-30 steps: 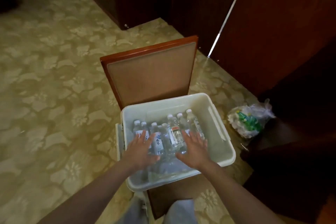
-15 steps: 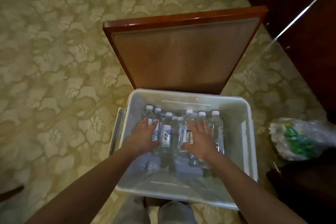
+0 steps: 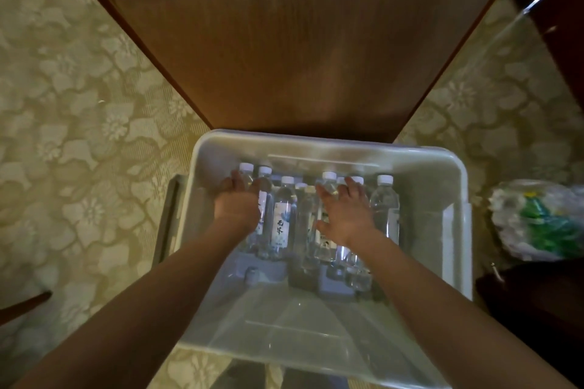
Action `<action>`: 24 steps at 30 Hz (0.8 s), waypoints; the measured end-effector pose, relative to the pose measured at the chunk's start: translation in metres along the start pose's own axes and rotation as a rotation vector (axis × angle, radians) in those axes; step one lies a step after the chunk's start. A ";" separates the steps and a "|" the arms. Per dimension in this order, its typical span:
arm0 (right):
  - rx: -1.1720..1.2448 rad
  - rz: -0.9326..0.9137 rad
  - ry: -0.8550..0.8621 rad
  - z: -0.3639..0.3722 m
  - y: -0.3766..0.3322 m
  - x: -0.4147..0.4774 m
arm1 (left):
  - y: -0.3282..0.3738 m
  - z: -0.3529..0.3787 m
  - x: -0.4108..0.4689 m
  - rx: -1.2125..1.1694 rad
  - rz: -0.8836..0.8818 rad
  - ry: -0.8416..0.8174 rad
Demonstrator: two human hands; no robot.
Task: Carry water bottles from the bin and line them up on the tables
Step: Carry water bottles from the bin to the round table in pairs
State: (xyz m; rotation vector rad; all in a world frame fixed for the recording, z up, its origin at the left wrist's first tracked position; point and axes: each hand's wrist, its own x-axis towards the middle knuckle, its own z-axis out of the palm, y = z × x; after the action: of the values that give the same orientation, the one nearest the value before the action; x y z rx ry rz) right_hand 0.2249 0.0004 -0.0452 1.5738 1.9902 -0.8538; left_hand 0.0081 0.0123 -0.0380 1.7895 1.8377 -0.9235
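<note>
From where I stand the job looks barely begun. Every water bottle (image 3: 282, 218) in sight stands in the white bin (image 3: 442, 167), which sits on a wooden chair (image 3: 300, 57). No counter shows, so I cannot say how many are lined up elsewhere. By my reckoning all the carrying and lining up for this load is yet to do.

The bottles stand upright in a row along the bin's far edge, starting near its far-left corner. The near half of the bin is bare. The left hand (image 3: 235, 204) is down over the two leftmost bottles, its fingers (image 3: 232, 181) bunched at their necks just below the white caps. Whether they have closed around anything I cannot tell. A labelled bottle and a couple more stand free between the hands. The right hand (image 3: 346, 218) lies over the next cluster, fingers (image 3: 352, 186) spread and stretched across the bottle shoulders, thumb out to the left, touching rather than clasping. One end bottle (image 3: 384, 202) stands just beside that hand, untouched. A plastic bag (image 3: 537, 221) lies on the carpet to the right of the bin.
</note>
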 end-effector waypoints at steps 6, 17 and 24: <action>-0.041 0.000 0.012 -0.007 -0.011 0.005 | 0.003 -0.001 -0.004 0.035 -0.014 0.073; 0.278 -0.016 0.077 0.012 -0.038 -0.010 | 0.012 0.017 -0.009 -0.349 0.130 0.171; 0.349 0.053 0.116 0.006 -0.043 -0.002 | 0.008 0.023 -0.011 -0.430 -0.007 0.118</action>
State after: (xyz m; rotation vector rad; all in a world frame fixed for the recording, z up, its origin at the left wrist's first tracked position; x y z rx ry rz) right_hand 0.1840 -0.0118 -0.0400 1.8960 1.9454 -1.1616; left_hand 0.0134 -0.0124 -0.0475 1.5922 1.9346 -0.3870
